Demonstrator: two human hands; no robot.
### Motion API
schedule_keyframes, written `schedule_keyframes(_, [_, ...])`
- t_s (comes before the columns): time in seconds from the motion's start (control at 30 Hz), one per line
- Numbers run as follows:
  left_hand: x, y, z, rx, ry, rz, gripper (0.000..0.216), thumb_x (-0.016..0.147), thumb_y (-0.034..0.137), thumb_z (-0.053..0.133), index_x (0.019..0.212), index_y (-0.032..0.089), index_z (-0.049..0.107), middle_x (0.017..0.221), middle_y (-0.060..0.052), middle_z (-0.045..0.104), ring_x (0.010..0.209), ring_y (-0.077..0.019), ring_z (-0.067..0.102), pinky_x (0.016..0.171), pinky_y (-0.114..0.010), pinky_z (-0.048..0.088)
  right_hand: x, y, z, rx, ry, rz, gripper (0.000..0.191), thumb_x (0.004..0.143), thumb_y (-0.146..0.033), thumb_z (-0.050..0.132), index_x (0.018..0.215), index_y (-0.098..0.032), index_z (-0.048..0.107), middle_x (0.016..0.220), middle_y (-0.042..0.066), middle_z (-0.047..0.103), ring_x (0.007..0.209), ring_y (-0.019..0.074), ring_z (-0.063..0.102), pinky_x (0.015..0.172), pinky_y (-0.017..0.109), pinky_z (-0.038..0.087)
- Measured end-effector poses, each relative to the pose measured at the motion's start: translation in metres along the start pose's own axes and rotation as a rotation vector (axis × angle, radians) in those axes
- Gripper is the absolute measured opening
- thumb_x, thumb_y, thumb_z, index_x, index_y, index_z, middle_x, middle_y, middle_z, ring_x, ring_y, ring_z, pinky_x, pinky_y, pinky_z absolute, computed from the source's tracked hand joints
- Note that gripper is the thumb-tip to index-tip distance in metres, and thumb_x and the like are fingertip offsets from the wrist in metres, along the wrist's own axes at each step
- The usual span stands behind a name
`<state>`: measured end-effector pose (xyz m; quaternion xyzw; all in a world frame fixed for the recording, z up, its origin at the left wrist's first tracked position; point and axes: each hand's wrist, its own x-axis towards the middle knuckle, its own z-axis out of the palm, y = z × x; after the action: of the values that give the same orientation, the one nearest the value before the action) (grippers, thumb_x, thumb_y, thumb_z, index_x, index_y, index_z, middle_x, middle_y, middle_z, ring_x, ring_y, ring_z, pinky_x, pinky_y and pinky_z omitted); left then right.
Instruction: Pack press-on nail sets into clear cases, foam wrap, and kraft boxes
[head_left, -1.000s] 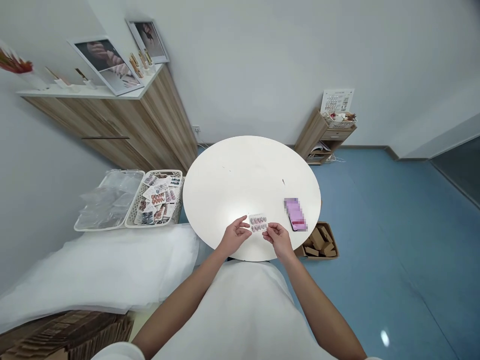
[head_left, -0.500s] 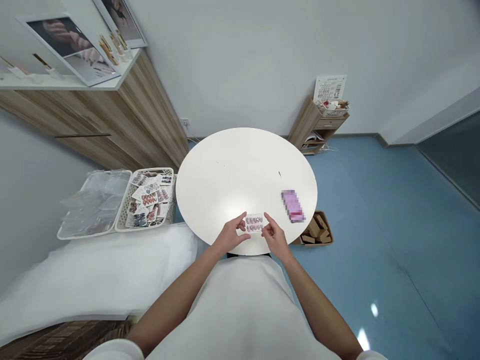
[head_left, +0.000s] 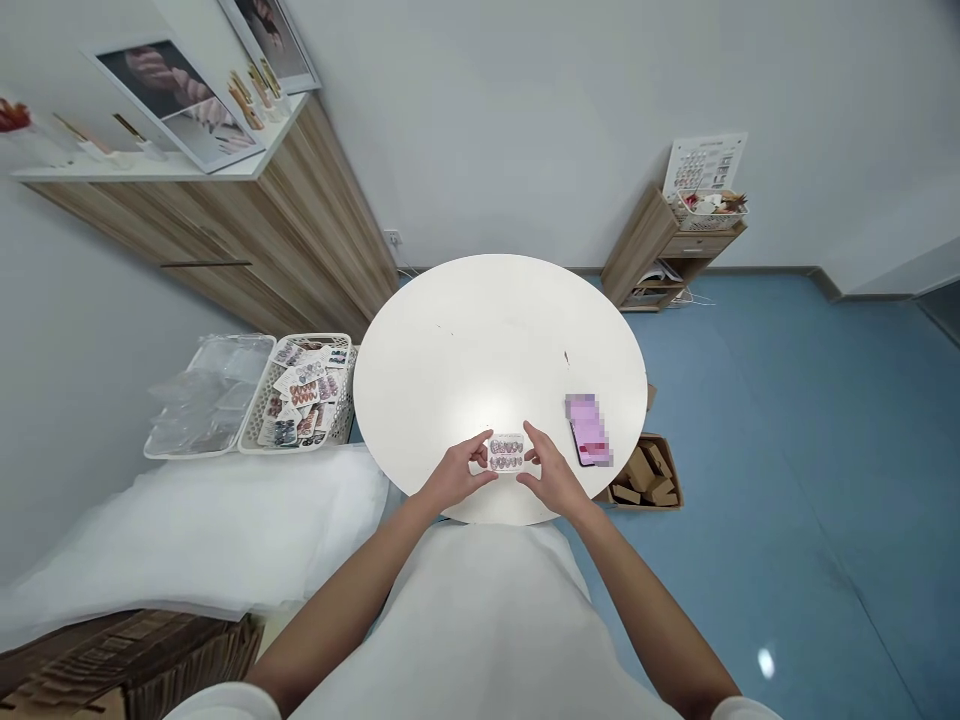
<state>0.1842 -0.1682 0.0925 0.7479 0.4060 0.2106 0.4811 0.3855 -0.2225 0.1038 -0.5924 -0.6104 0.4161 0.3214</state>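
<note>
So where is the nail card (head_left: 506, 452)?
Low over the near edge of the round white table (head_left: 495, 330), right in front of the person. It's a small card with two rows of press-on nails. Whether it rests on the tabletop or hovers just above it, I cannot tell.
And the hands?
The left hand (head_left: 456, 476) pinches the card's left end between thumb and fingertips, and the right hand (head_left: 553, 474) grips the right end the same way. The other fingers are loosely curled, and both bare forearms run back to a white-clad lap.
Anything else on the table?
A pink phone (head_left: 589, 442), blurred, lies near the right edge, a little apart from the right hand. Otherwise I see only a few small dark specks on the white top.
What's around it?
To the left, a white basket (head_left: 339, 412) full of more nail cards touches a clear plastic tray (head_left: 206, 395) of clear packets. Both sit by a white sheet (head_left: 195, 530) that spreads towards the person. On the right, an open cardboard box (head_left: 649, 475) stands on the blue floor (head_left: 787, 420) just beside the table.
And the room?
White walls, a long wooden cabinet (head_left: 300, 240) at left with framed nail pictures (head_left: 180, 100) on top, and a small wooden shelf unit (head_left: 660, 255) against the far wall
</note>
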Motion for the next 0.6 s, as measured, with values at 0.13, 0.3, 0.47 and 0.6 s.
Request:
schedule_keyframes(0.13, [0.007, 0.002, 0.009, 0.034, -0.002, -0.029, 0.064, 0.074, 0.027, 0.058, 0.132, 0.030, 0.031, 0.084, 0.001, 0.053, 0.073, -0.0123, 0.052, 0.075, -0.034, 0.047, 0.008, 0.010, -0.007, 0.027, -0.017, -0.008, 0.073, 0.071, -0.016, 0.054, 0.135, -0.034, 0.021, 0.116, 0.005, 0.049, 0.076, 0.0146, 0.052, 0.079, 0.040, 0.047])
schedule_keyframes(0.3, [0.009, -0.004, 0.018, 0.069, 0.081, -0.072, 0.068, 0.075, 0.025, 0.055, 0.134, 0.031, 0.024, 0.092, 0.000, 0.054, 0.073, -0.0127, 0.053, 0.077, -0.034, 0.046, 0.020, 0.020, -0.007, 0.035, -0.036, -0.051, 0.066, 0.073, -0.017, 0.051, 0.133, -0.031, 0.028, 0.107, 0.005, 0.051, 0.076, 0.0163, 0.052, 0.078, 0.039, 0.048])
schedule_keyframes(0.47, [0.001, -0.020, 0.014, 0.097, 0.168, -0.154, 0.064, 0.075, 0.024, 0.054, 0.133, 0.028, 0.028, 0.090, -0.001, 0.055, 0.077, -0.0141, 0.055, 0.077, -0.035, 0.046, 0.037, 0.023, 0.007, 0.027, -0.084, -0.078, 0.063, 0.074, -0.018, 0.051, 0.132, -0.030, 0.030, 0.104, 0.005, 0.054, 0.078, 0.0172, 0.053, 0.077, 0.040, 0.049])
schedule_keyframes(0.6, [-0.007, -0.039, -0.001, 0.104, 0.203, -0.200, 0.062, 0.076, 0.023, 0.053, 0.133, 0.027, 0.028, 0.090, -0.002, 0.054, 0.075, -0.0131, 0.054, 0.078, -0.034, 0.046, 0.055, 0.021, 0.030, 0.001, -0.183, -0.112, 0.064, 0.074, -0.015, 0.049, 0.133, -0.030, 0.028, 0.128, 0.007, 0.043, 0.082, 0.0163, 0.055, 0.080, 0.040, 0.049])
